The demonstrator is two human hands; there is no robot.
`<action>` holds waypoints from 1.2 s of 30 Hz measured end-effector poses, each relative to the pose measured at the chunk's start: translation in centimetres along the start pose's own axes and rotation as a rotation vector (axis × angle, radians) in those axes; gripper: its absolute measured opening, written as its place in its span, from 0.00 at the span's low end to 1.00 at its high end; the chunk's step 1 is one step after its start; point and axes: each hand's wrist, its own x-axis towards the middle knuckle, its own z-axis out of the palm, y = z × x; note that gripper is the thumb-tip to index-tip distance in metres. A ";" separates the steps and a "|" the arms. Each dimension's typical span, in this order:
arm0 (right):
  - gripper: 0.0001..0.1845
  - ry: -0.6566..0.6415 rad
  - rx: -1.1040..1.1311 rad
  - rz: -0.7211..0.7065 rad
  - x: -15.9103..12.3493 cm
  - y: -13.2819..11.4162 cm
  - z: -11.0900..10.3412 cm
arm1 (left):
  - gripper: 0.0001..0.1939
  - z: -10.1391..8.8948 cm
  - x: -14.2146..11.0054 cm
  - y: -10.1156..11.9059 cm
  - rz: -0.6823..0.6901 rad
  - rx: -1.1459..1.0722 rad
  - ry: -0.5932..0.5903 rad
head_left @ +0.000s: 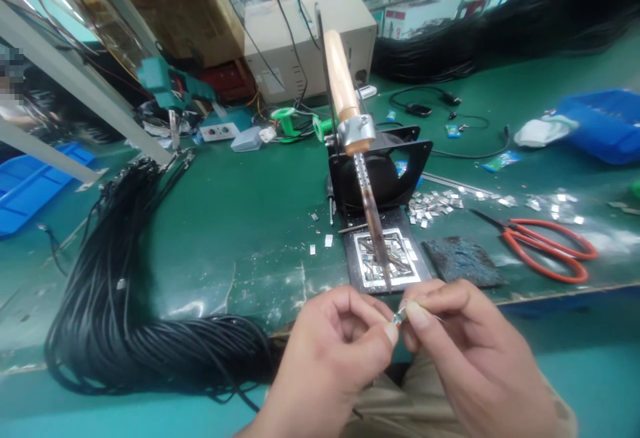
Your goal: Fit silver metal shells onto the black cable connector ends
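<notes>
My left hand [335, 351] is closed, with thumb and forefinger pinching a small metal cable connector [399, 317] with a bit of red and green at it. My right hand [460, 345] pinches the other end of this connector, its fingertips meeting those of the left. Fine hair-like wires [439, 319] stick out by the right fingertips. Just beyond the hands, the tip of a wooden-handled soldering iron [367, 191] points down from its stand [420, 158]. Below the iron lies a white-rimmed square tray [361, 271] of small metal bits. The fingers partly hide the connector.
A thick bundle of black cables [115, 278] curves along the left bench edge. Orange-handled scissors [550, 245], a dark square pad [463, 261] and scattered small metal pieces [435, 206] lie right. Blue bins [603, 125] stand at both sides; a beige box-shaped machine [310, 38] stands behind.
</notes>
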 end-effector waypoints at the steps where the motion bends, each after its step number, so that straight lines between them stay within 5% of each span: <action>1: 0.08 -0.010 0.002 0.002 0.0 0.1 -0.1 | 0.10 0.0 -0.1 -0.2 0.000 -0.004 0.001; 19: 0.10 -0.066 0.090 0.066 0.6 -0.3 -0.6 | 0.10 0.9 -1.1 -0.8 0.028 -0.064 0.073; 36: 0.11 -0.109 0.197 0.149 0.6 -0.2 -0.7 | 0.11 0.5 -0.7 -1.5 0.061 -0.092 0.014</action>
